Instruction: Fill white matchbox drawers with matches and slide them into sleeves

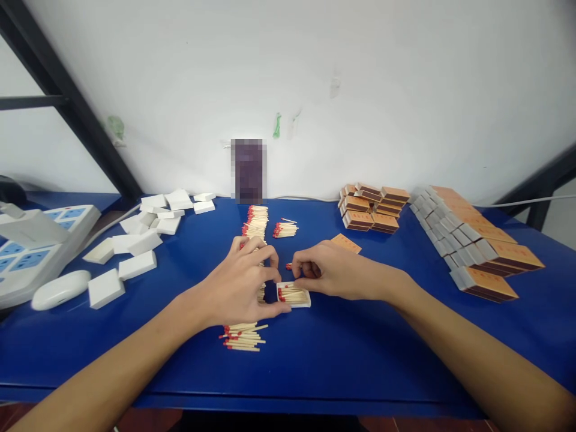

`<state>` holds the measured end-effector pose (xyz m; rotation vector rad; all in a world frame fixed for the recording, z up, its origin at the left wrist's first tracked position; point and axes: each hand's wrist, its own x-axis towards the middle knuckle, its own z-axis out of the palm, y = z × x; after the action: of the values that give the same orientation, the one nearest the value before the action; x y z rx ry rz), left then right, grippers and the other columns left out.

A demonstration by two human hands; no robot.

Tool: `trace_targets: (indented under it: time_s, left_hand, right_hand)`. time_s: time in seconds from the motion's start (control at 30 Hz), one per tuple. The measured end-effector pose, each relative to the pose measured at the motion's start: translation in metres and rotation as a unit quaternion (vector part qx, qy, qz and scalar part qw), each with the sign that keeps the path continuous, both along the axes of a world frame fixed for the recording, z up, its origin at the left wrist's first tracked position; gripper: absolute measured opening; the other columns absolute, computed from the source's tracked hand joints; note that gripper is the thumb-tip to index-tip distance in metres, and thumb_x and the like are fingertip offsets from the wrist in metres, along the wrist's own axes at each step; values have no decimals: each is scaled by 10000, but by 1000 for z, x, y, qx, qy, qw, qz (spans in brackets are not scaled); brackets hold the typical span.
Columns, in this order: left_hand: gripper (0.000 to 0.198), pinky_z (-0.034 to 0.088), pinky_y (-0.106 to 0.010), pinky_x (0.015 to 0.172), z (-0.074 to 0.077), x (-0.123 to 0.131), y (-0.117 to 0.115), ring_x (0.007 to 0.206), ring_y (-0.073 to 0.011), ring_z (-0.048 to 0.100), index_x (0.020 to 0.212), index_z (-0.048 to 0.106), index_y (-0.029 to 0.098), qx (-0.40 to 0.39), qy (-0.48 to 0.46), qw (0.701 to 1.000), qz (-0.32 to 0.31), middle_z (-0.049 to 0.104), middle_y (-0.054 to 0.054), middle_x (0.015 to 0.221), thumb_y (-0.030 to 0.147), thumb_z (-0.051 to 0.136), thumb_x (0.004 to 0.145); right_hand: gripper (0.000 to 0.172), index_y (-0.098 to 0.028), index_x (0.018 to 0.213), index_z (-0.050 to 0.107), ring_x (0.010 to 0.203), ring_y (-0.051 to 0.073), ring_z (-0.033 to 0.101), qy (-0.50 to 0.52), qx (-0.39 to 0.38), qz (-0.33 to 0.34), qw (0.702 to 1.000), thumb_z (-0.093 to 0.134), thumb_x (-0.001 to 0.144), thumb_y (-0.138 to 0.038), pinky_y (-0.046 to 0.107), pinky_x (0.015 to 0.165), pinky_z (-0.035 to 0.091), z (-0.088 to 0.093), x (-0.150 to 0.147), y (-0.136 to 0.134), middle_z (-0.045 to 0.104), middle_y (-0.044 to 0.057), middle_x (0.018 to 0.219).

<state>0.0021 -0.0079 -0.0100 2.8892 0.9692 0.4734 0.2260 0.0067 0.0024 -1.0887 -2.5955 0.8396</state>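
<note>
Left grip (243, 279): thumb and forefinger closed on the left end of the white matchbox tray (307, 302), the thumb at its near edge, the forefinger at its far corner.
Right grip (326, 270): its fingers curled over the tray's far right part, thumb extended across the opening; whether they pinched a match could not be told.
Tray: sat on the desk (360, 360) between both hands, open side up, its long axis running left to right; its far right corner was hidden.
Matches inside (292, 294): lay along that axis, red heads pointing left.
Loose heads (288, 266): showed just beyond the tray, their sticks hidden behind the right hand.
Match row (255, 222): ran from far to near, its middle covered by the left hand; heads pointed left.
Near matches (245, 337): lay fanned at the row's near end.
Small match pile (285, 229): lay right of the row's far end.
Orange card (346, 243): lay flat beyond the right wrist.
Orange boxes (373, 208): stood stacked far right.
Box block (486, 246): stood at the right.
White box pieces (137, 264): lay scattered left.
Power strip (36, 258): was cut off at the left edge.
Dark panel (249, 171): was pixelated, unreadable, at the far wall.
</note>
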Motion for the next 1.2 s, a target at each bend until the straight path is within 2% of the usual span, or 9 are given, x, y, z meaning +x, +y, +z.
trace_targets:
  time_s: [0.17,0.33,0.47,0.63,0.73,0.87,1.07,1.2]
  left_hand:
    - [391,286,-429,876,0,0,1,985,-247,487,840,711,204,5,10,1000,-4,596,-51,1013,584,640,788]
    - [382,284,-434,880,0,-1,1,972,-244,488,858,716,205,2,11,1000,2,600,-55,1007,574,643,791]
    - [372,286,-436,890,1,0,1,969,-243,489,863,717,211,-10,6,1000,5,602,-46,1001,568,656,781]
    - [371,280,-440,876,2,2,0,961,-241,493,793,722,207,-10,8,1000,7,605,-51,993,569,641,793]
    - [357,279,-438,877,2,1,-1,961,-235,492,795,724,209,-8,4,1000,5,601,-49,991,555,636,802]
    - [365,280,-443,887,0,0,0,961,-240,492,830,722,206,-7,0,1000,6,600,-54,993,560,643,790]
    - [367,280,-438,883,-1,0,1,965,-241,492,825,729,210,7,-1,1000,14,596,-46,980,565,654,777]
    - [381,284,-433,860,0,1,0,955,-245,485,845,733,205,10,6,1000,19,605,-60,974,570,639,790]
  right_hand:
    - [102,-188,791,586,533,87,458,13,-21,3,1000,584,859,-264,218,516,324,-7,-5,1,532,-50,605]
    - [197,-187,788,585,532,80,418,24,3,2,1000,598,880,-361,215,518,293,-6,-3,4,493,-64,585]
    - [284,-191,814,621,558,89,433,-5,37,-47,998,549,907,-450,223,544,292,0,7,10,535,-46,619]
    - [239,-203,897,672,602,108,459,-77,71,-58,993,550,896,-409,240,566,273,-1,15,16,571,-14,691]
    - [175,-206,850,663,604,106,456,-102,72,-53,991,551,876,-337,242,581,283,-4,13,16,578,-15,705]
    - [60,-201,781,635,566,99,446,-119,59,-70,989,591,780,-242,237,546,277,-6,9,16,562,-32,646]
    - [77,-193,764,646,568,96,437,-82,46,-85,992,591,750,-245,232,531,275,2,8,11,542,-36,634]
    - [84,-189,760,654,532,83,420,-46,9,-45,998,613,752,-262,228,525,292,10,2,-1,507,-52,595]
